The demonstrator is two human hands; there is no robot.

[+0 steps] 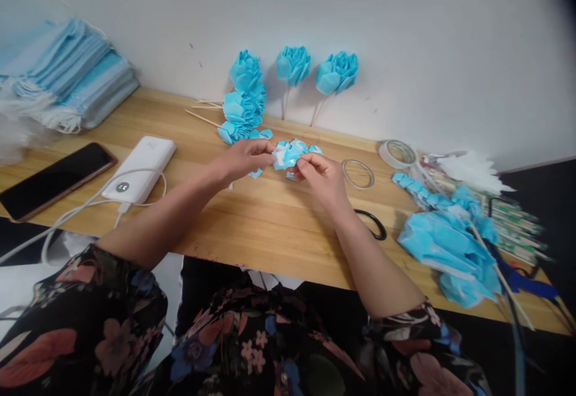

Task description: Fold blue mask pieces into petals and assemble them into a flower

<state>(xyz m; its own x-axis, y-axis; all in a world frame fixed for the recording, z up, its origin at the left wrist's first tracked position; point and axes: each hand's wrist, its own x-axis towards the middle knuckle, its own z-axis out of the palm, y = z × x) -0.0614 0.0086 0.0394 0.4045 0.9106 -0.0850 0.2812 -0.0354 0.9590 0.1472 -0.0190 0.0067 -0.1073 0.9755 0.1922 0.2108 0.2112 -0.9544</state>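
Observation:
My left hand (245, 157) and my right hand (321, 175) meet above the middle of the wooden table, each in a pinch. Between them are light-blue and white petals (290, 155), cut from soft sheet material, with both sets of fingertips on them. Some petals are hidden behind my fingers, so I cannot tell how many are held. Loose blue petals (261, 134) lie beside and under my left hand. Past it, several finished blue flowers (243, 108) on thin sticks lie in a stack. Two more blue flowers, one (293, 66) left of the other (337, 73), lean upright against the wall.
At the left are a stack of blue face masks (76, 78), a black phone (58, 180) and a white power bank (139, 168) with its cable. On the right lie tape rolls (398, 154), a black ring (373, 224), crumpled blue sheets (450, 249) and blue-handled scissors (531, 285).

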